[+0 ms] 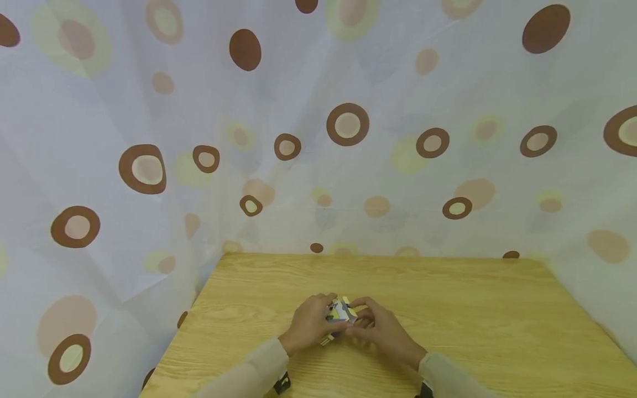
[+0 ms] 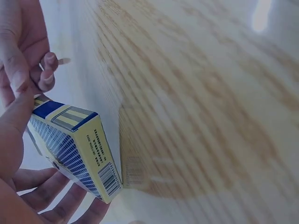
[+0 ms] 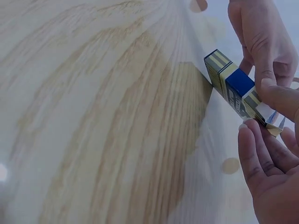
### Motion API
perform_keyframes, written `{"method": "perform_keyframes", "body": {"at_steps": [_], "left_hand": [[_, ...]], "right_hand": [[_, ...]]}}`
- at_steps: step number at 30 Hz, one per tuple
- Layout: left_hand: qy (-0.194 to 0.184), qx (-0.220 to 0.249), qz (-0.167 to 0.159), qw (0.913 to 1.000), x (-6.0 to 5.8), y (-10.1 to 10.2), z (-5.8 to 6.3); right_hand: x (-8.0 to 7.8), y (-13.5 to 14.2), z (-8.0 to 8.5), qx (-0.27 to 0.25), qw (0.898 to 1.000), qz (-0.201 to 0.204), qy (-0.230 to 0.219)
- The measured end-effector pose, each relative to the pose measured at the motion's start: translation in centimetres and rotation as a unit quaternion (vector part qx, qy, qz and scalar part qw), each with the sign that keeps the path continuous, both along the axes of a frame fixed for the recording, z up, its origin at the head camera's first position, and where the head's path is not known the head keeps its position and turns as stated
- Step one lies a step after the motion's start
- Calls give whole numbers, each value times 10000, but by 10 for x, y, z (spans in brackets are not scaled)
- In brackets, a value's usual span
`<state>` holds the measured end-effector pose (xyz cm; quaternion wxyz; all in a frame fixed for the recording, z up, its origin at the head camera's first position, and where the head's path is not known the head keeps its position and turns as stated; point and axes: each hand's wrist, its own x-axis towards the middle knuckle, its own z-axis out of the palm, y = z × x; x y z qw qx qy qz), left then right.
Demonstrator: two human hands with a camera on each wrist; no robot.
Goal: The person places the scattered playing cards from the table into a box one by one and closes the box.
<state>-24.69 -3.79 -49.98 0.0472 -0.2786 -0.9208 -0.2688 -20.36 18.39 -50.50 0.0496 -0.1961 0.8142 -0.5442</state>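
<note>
A small printed cardboard box (image 1: 342, 311) is held just above the table between both hands. My left hand (image 1: 309, 325) grips it from the left, thumb along the near edge. In the left wrist view the box (image 2: 70, 149) shows a blue-patterned face and a cream end with a barcode. My right hand (image 1: 385, 331) pinches the opposite end with thumb and fingers. There, in the right wrist view, a loose flap (image 3: 274, 128) stands out from the box (image 3: 229, 77). What lies inside the box is hidden.
The hands work over a wooden table (image 1: 473, 320) with a glossy, reflecting top. White sheeting (image 1: 378, 171) with brown, pink and yellow spots hangs behind it and along both sides. Dark straps show under both cuffs.
</note>
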Motion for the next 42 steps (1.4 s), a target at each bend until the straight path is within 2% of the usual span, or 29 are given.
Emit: {"method": "perform_keyframes", "body": {"at_steps": [5, 10, 14, 21, 22, 24, 27, 30, 34, 36, 40, 42], "left_hand": [[-446, 516, -35, 9977, 0, -2, 3], [-919, 1034, 71, 9904, 0, -5, 3], [-1444, 1668, 195, 9752, 1, -9, 3], [-1790, 2217, 415, 9576, 0, -12, 3], [-1888, 2350, 448, 9524, 0, -12, 3], [-2185, 2755, 496, 9348, -1, -13, 2], [-2665, 3424, 526, 8994, 0, -14, 2], [-2929, 3751, 524, 8779, 1, -15, 0], [-3132, 3955, 505, 8619, 1, -15, -1], [-3265, 4122, 514, 8490, 1, -14, -1], [-3373, 4300, 667, 8348, 2, -13, -2], [-3416, 4339, 740, 8304, 3, -13, -3]], "right_hand": [[-4, -2, 0, -154, 9995, -218, -176], [-6, -2, -3, -292, 9982, -382, -358], [-6, 0, -4, -330, 9977, -477, -360], [-8, 3, -1, -741, 9935, -432, -755], [-9, 3, -1, -813, 9921, -452, -839], [-10, 2, -1, -925, 9892, -569, -981], [-14, 3, -3, -1123, 9836, -849, -1132], [-18, 3, -7, -1331, 9768, -1099, -1272], [-20, 3, -10, -1659, 9639, -1411, -1531], [-19, 1, -10, -1777, 9565, -1621, -1649], [-16, -4, -7, -1924, 9430, -1973, -1869], [-15, -6, -6, -2036, 9358, -2073, -1997]]}}
